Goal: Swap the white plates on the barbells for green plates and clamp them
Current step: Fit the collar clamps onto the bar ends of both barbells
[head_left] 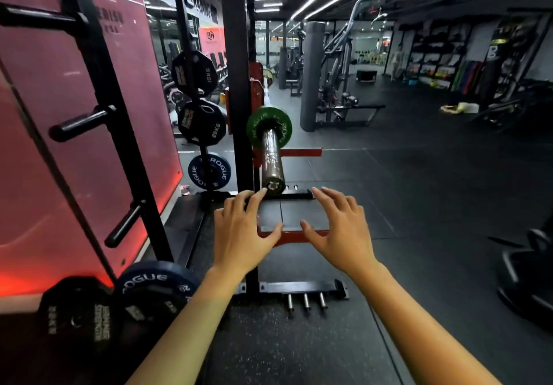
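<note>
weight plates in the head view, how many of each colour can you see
Round green weight plate on the steel barbell sleeve: 1
Blue round Rogue plates: 2
Black angular plates: 3
Total: 6
Further plates may sit blurred in the background.

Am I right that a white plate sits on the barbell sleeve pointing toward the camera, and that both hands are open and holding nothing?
Not quite: the plate on the barbell sleeve is green, not white, as the head view shows. The rest holds: the left hand and right hand are open and hold nothing.
</note>
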